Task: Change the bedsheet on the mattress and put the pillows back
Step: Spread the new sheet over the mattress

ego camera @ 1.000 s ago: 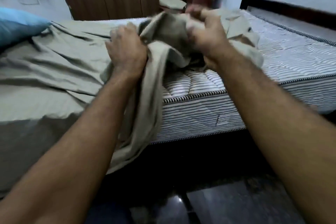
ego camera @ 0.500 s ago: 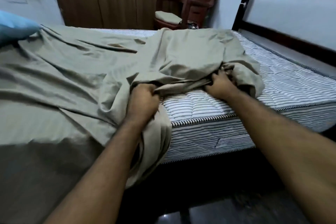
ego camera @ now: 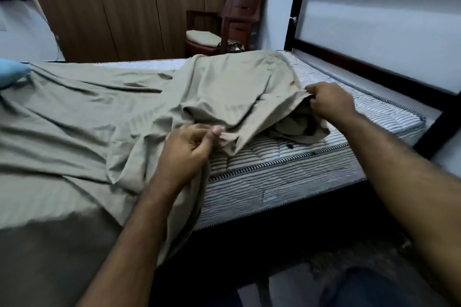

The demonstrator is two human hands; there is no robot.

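Biggest first: the mattress (ego camera: 311,164) is bare only on the headboard (ego camera: 374,57) side of your fingers — everything on the other side of them is already under the bedsheet (ego camera: 87,117).

What changed: half a second ago both your hands were low, gripping the bunched edge down at the mattress rim. Now the camera has lifted, your right hand (ego camera: 329,102) has moved out toward the headboard and your left hand (ego camera: 184,149) has come up off the rim. The bunch between them has opened into a flatter fold, so you're spreading rather than hauling. I'd judge the sheet roughly two-thirds laid, with the head-end corner not yet fitted.

Sheet axis: its long run lies across the view, from the blue pillow (ego camera: 12,72) far beyond your left hand to the loose end at your right fingers. The free edge points at the headboard.

Fingers:
- Right: curled and clamped on the raised sheet edge; a doubled-under flap hangs just below them.
- Left: thumb and fingertips pinching the fold's near edge, with sheet draping off the side under your wrist.

Next call — pull the right-hand edge on toward the headboard; the folded flap beneath could trap.

The pillow sits on the sheet's far end, well away from both hands.
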